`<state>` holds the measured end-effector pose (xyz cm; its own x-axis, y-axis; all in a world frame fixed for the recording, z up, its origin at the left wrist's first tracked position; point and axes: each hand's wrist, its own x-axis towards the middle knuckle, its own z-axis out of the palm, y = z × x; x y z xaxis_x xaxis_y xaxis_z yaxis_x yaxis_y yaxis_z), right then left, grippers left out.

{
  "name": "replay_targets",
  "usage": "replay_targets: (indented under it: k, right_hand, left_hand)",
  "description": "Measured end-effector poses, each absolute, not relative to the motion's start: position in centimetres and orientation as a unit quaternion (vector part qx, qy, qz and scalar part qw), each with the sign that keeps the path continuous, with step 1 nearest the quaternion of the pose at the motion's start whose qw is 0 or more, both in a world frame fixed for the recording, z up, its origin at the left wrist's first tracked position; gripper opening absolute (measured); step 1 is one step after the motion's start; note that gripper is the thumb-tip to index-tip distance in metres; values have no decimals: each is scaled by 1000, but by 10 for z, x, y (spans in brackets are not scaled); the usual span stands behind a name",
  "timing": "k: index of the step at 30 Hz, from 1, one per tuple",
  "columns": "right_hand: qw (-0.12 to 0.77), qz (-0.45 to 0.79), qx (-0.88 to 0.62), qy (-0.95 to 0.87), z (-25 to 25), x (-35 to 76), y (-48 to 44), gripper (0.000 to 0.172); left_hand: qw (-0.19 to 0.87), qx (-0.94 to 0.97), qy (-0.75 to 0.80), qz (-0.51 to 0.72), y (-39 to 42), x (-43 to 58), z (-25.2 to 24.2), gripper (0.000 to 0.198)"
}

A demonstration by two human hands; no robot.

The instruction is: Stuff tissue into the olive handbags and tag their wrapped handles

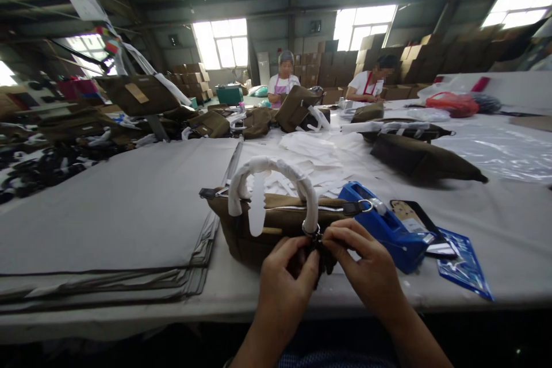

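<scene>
An olive-brown bag [241,241] stands upright near the table's front edge, its silver zipper closed along the top. Its handles [276,164] are wrapped in white material, and a white toothed strip [257,207] hangs by them. Below the metal ring at the handle's right end, my left hand [290,276] pinches a small dark piece [317,247]. My right hand [364,259] is closed at the same spot, fingertips together beside the ring. What exactly lies between its fingertips is too small to make out.
A blue tape dispenser [388,230] sits right of the bag, with a phone [420,224] and a blue plastic pouch [463,261] beyond. Stacked grey sheets [116,201] cover the left. Bags and white papers [321,152] lie behind. Two people work across the table.
</scene>
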<state>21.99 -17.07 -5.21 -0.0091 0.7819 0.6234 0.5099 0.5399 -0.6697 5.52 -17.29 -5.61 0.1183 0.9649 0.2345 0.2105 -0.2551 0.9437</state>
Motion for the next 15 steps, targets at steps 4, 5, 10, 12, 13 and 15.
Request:
replay_targets:
  k: [4,5,10,12,13,15]
  right_hand:
    - [497,34,-458,-736,-50,219,-172,12]
    - [487,14,-461,-742,-50,219,-172,14]
    - [441,-49,-486,-753,-54,215,-173,15]
    - [434,-62,-493,-752,-55,212,-173,15]
    - [431,-65,-495,-751,-55,210,-174,15]
    - [433,-65,-498,-748,-54,206,-174,16]
  left_hand:
    - [335,649,466,499,-175,43,-54,18]
    - [361,636,468,496,-175,42,-55,20]
    - [444,590,455,497,-173,43,-65,29]
    - [451,591,449,496,-173,44,-68,31]
    - [454,594,446,493,-174,45,-70,31]
    - [453,603,442,486,-174,45,-71,31]
